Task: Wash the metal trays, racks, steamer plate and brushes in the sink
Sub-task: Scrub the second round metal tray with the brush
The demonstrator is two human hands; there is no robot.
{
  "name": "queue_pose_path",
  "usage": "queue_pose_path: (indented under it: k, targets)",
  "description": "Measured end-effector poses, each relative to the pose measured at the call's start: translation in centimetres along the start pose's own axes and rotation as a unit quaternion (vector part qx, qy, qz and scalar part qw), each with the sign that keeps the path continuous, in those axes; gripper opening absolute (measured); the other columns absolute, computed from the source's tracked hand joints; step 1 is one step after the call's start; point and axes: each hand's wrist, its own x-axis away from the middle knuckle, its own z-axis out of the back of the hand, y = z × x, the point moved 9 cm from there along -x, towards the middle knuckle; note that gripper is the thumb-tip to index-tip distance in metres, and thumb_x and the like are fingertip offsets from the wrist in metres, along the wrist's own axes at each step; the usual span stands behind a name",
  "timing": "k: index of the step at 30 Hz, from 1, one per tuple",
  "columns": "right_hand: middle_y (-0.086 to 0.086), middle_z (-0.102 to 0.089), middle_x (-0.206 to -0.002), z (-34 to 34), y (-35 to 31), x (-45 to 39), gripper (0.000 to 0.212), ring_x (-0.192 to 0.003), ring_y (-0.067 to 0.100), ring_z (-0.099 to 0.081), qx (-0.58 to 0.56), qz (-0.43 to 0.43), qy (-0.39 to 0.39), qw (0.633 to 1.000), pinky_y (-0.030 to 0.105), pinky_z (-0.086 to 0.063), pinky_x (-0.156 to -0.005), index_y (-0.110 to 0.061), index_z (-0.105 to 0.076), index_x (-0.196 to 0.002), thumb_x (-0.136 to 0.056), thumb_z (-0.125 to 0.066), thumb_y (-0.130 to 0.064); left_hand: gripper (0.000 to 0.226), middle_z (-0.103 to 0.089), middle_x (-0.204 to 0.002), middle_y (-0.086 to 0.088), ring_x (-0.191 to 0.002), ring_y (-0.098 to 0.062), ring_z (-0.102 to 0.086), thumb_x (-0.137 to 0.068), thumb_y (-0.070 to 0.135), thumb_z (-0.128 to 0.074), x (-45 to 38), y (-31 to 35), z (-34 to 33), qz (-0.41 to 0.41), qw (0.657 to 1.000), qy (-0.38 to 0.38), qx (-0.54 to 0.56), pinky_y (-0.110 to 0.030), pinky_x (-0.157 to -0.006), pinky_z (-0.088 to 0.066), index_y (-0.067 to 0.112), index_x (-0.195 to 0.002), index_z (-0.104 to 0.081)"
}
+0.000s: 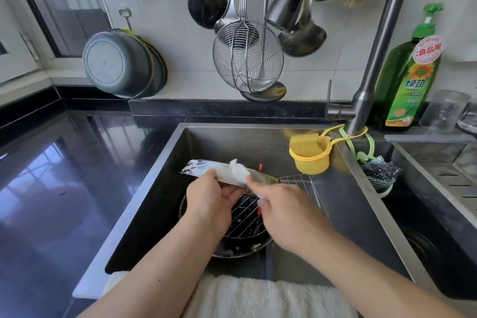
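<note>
Under both hands (211, 196), half-hidden rack (242, 219)

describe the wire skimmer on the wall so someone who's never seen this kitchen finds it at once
Start at the sink and look up the tiled wall behind it, where utensils hang in a row left of the faucet head. The wire skimmer hangs in the middle of that row, its basket lowest but for one ladle bowl. It alone is an open, see-through round wire basket; its neighbours are solid ladles and spoons.
</note>
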Motion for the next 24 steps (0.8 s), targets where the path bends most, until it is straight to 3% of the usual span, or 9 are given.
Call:
queue_pose_path:
  k: [2,5,8,11,15,18,20,22,24]
  targets:
    - [0.003,-0.062,-0.116,0.3,2.6,0.2,0.057,-0.095,0.027,-0.061,0.052,-0.067,-0.013,0.996,0.032,-0.044,-0.066,-0.049,-0.035,-0.152,-0.103,-0.045,-0.021,0.019,-0.072,-0.102,-0.023,-0.089,-0.036,-0.073,-0.110,0.009,-0.039,-0.5,0.3,0.5,-0.003,0.999,0.022,0.028,-0.047,-0.076,-0.059,0.002,-0.106,-0.057]
    - [0.008,-0.061,-0.121,0.2,4.7,0.8,0.059,-0.102,0.030,-0.061,0.078,-0.130,-0.054,0.987,0.034,-0.049,-0.072,-0.041,-0.032,-0.156,-0.102,-0.044,-0.019,0.018,-0.070,-0.109,-0.023,-0.093,-0.036,-0.072,-0.112,0.014,-0.040,-0.7,0.3,0.6,0.002,0.999,0.021,0.048,-0.048,-0.076,-0.058,0.004,-0.117,-0.053]
    - [0.010,-0.063,-0.118,-0.4,2.0,0.4,0.054,-0.091,0.027,-0.059,0.012,-0.066,-0.039,0.997,0.035,-0.052,-0.076,-0.040,-0.035,-0.154,-0.103,-0.046,-0.023,0.022,-0.070,-0.108,-0.025,-0.093,-0.037,-0.072,-0.111,0.013,-0.040,-0.6,-1.1,0.0,0.037,0.999,-0.005,0.033,-0.045,-0.076,-0.057,-0.001,-0.122,-0.054]
    - [0.006,-0.064,-0.124,-1.8,-1.3,0.4,0.056,-0.101,0.032,-0.063,-0.002,0.034,-0.034,0.999,0.040,-0.054,-0.082,-0.047,-0.029,-0.153,-0.103,-0.046,-0.028,0.024,-0.070,-0.105,-0.025,-0.090,-0.036,-0.072,-0.109,0.008,-0.040,-0.6,-1.6,0.0,0.046,0.998,-0.010,0.032,-0.046,-0.077,-0.058,-0.005,-0.116,-0.059]
    - [0.004,-0.063,-0.111,-0.2,2.4,0.0,0.054,-0.086,0.024,-0.057,0.061,-0.049,-0.021,0.997,0.034,-0.042,-0.063,-0.045,-0.027,-0.156,-0.107,-0.041,-0.028,0.021,-0.070,-0.104,-0.026,-0.092,-0.037,-0.072,-0.110,0.007,-0.036,-1.1,-0.1,0.6,0.014,0.998,0.009,0.056,-0.049,-0.082,-0.057,-0.002,-0.108,-0.055]
    - [0.002,-0.058,-0.100,0.1,2.1,0.3,0.053,-0.071,0.015,-0.048,0.021,-0.062,-0.032,0.997,0.021,-0.033,-0.050,-0.042,-0.030,-0.157,-0.107,-0.043,-0.029,0.022,-0.071,-0.104,-0.024,-0.094,-0.036,-0.072,-0.111,0.010,-0.036,-1.0,0.1,0.6,0.006,0.998,0.014,0.054,-0.049,-0.086,-0.057,0.002,-0.104,-0.055]
    - [0.002,-0.061,-0.107,-0.8,-0.4,0.6,0.054,-0.078,0.016,-0.051,-0.018,-0.004,-0.045,0.999,0.019,-0.039,-0.057,-0.041,-0.032,-0.156,-0.106,-0.046,-0.028,0.023,-0.072,-0.101,-0.023,-0.091,-0.035,-0.073,-0.111,0.009,-0.037,-0.8,-0.2,0.4,0.010,0.999,0.013,0.048,-0.046,-0.080,-0.059,0.001,-0.103,-0.057]
    - [0.000,-0.063,-0.113,-1.4,-1.6,0.6,0.056,-0.091,0.021,-0.057,0.000,0.037,-0.033,0.999,0.032,-0.051,-0.072,-0.042,-0.029,-0.157,-0.106,-0.045,-0.028,0.022,-0.072,-0.104,-0.024,-0.093,-0.036,-0.074,-0.111,0.009,-0.039,-0.8,-0.3,0.6,0.009,0.998,0.014,0.052,-0.048,-0.082,-0.059,-0.001,-0.106,-0.058]
    - [-0.001,-0.061,-0.105,-0.4,-0.1,-0.1,0.055,-0.088,0.020,-0.058,0.028,0.005,-0.009,1.000,0.033,-0.048,-0.066,-0.042,-0.026,-0.157,-0.107,-0.042,-0.027,0.023,-0.071,-0.113,-0.026,-0.099,-0.039,-0.073,-0.111,0.010,-0.040,-0.9,0.0,0.8,0.008,0.998,0.013,0.065,-0.050,-0.087,-0.059,-0.003,-0.119,-0.056]
